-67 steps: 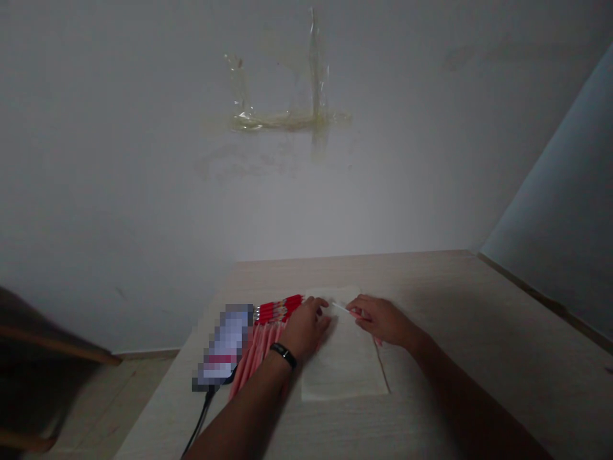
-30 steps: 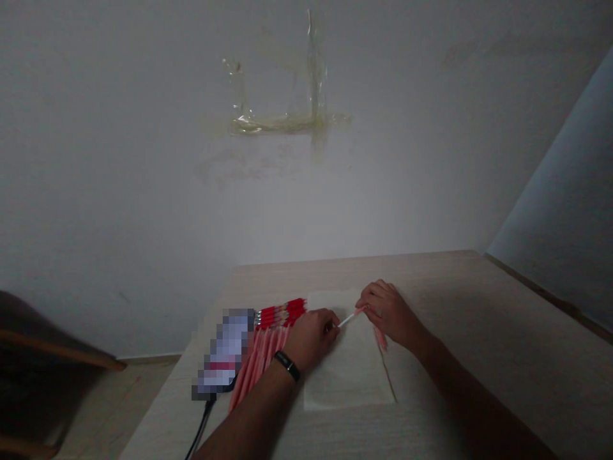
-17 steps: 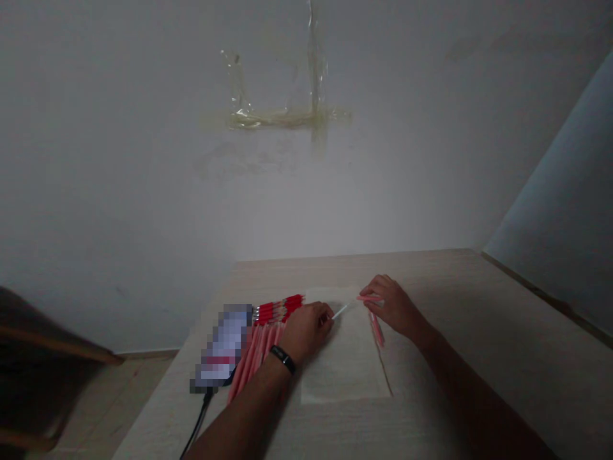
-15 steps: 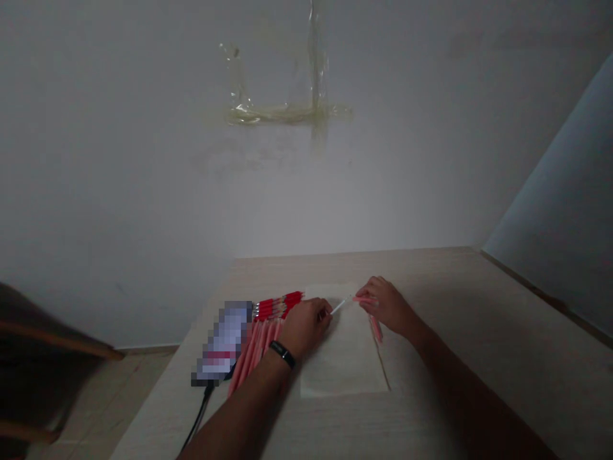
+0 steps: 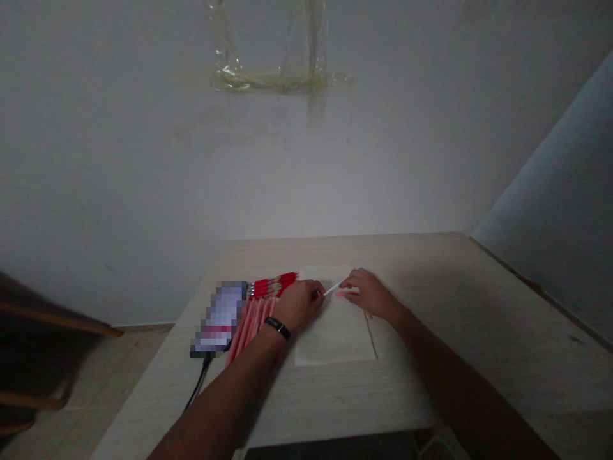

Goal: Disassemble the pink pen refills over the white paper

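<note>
My left hand (image 5: 299, 303), with a black band on its wrist, pinches one end of a thin white stick (image 5: 331, 289) that looks like a pen refill. The stick's other end meets the fingertips of my right hand (image 5: 368, 292), which are closed around a slim pink piece (image 5: 345, 294). Both hands are over a pale sheet (image 5: 330, 338) on the table. Under and beside my left forearm lie several pink pen-like sticks (image 5: 249, 326). Beyond them is a row of red pen-like pieces (image 5: 265, 289) with silvery ends. More pink shows below my right hand, mostly hidden.
A phone-like device (image 5: 223, 316), its screen blurred out, lies on the left of the table (image 5: 325, 409) with a black cable (image 5: 196, 383) attached. Behind the table is a wall (image 5: 383, 160) with yellowed tape (image 5: 282, 82). Something dark (image 5: 330, 447) is at the near edge.
My right hand has moved closer to my left, and the white stick now reaches its fingertips. The view has tilted down, bringing the table's near edge in.
</note>
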The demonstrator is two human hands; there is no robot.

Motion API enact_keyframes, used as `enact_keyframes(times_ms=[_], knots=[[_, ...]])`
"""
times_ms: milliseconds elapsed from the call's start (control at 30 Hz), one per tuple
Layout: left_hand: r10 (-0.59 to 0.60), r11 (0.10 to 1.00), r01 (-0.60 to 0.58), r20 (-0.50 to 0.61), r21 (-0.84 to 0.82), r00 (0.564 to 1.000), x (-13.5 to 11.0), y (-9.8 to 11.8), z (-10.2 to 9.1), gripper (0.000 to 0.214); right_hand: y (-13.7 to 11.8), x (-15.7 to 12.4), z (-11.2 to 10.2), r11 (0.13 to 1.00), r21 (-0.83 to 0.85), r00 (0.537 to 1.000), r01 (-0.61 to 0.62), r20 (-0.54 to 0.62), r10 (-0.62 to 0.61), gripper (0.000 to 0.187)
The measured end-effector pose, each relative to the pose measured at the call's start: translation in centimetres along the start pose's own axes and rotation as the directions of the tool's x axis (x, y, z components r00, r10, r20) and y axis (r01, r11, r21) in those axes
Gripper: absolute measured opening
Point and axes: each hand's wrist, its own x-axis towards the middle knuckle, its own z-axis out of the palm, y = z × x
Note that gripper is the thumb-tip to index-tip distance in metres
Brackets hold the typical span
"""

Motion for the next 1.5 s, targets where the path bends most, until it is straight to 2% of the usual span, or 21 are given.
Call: enact_keyframes(times_ms=[133, 267, 400, 600, 833, 1067, 1300, 1400, 1500], knots=[[0.000, 1.000, 0.000, 0.002, 0.013, 1.000, 0.1, -0.3, 0.2, 0.016, 0.2, 0.0, -0.3, 1.000, 0.016, 1.000, -0.012, -0.017, 0.012, 0.016], [0.002, 0.999, -0.002, 0.001, 0.039, 1.000, 0.1, -0.5, 0.3, 0.017, 0.0, 0.0, -1.3, 0.999, 0.042, 0.996, 0.027, -0.091, -0.023, 0.021], [0.010, 0.998, -0.011, 0.005, 0.056, 1.000, 0.1, -0.6, 0.2, 0.018, -0.6, 0.1, -2.2, 0.995, 0.042, 0.988, 0.088, -0.128, -0.082, 0.010], [0.027, 0.997, -0.028, 0.017, 0.069, 0.999, 0.1, -0.5, 0.1, 0.018, -1.3, 0.1, -2.6, 0.992, 0.041, 0.988, 0.118, -0.102, -0.113, 0.009], [-0.030, 0.994, 0.030, -0.008, 0.106, 1.000, 0.0, -0.6, 0.0, 0.016, -0.5, -0.2, -3.2, 0.999, -0.012, 0.997, 0.040, -0.063, -0.041, 0.009], [-0.056, 0.991, 0.058, -0.015, 0.123, 0.998, 0.0, -0.5, 0.0, 0.016, -0.4, -0.7, -2.2, 0.999, 0.025, 0.995, 0.039, 0.096, -0.041, 0.005], [-0.062, 0.992, 0.060, 0.014, 0.112, 0.998, 0.1, -0.4, 0.1, 0.016, -0.4, -0.8, -1.7, 0.999, 0.039, 0.989, 0.000, 0.150, -0.006, 0.006], [-0.054, 0.993, 0.052, 0.016, 0.108, 0.998, 0.1, -0.5, 0.1, 0.016, -0.3, -0.7, -2.1, 0.999, 0.046, 0.992, -0.007, 0.129, 0.001, 0.004], [-0.046, 0.994, 0.044, 0.012, 0.098, 0.999, 0.0, -0.5, 0.2, 0.016, -0.4, -0.5, -2.6, 0.999, 0.052, 1.000, -0.001, 0.027, 0.000, 0.003]])
